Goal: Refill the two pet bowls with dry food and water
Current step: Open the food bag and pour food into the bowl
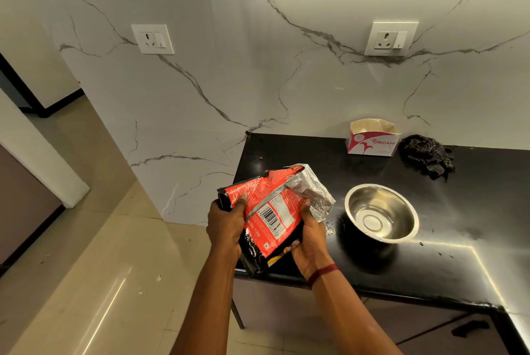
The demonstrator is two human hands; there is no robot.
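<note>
Red and black plastic with a silver foil lining makes up the pet-food bag (269,211). It is held tilted just above the left end of the black bench (459,268), a little below the middle of the frame, and its torn foil mouth points up and to the right. The left hand (225,225) grasps the bag's left edge, its fingers (242,202) clenched on it with the thumb laid across the red front. The right hand (311,242) grasps the lower right side, thumb pressed beside the foil opening. A red thread band (322,271) circles the right wrist.

Just right of the bag, and apart from it, a steel bowl (381,212) stands upright on the bench with its polished bottom showing. Farther back, against the wall, sits an open white and pink tissue box (372,138). A crumpled dark checked cloth (427,155) lies beside the box on its right. A small brown crumb (260,158) lies near the bench's far left corner.

On the grey-veined marble wall (258,82), one white socket (153,39) is at upper left and another socket (391,38) at upper right. Beige floor tiles (114,283) fill the lower left of the frame.
</note>
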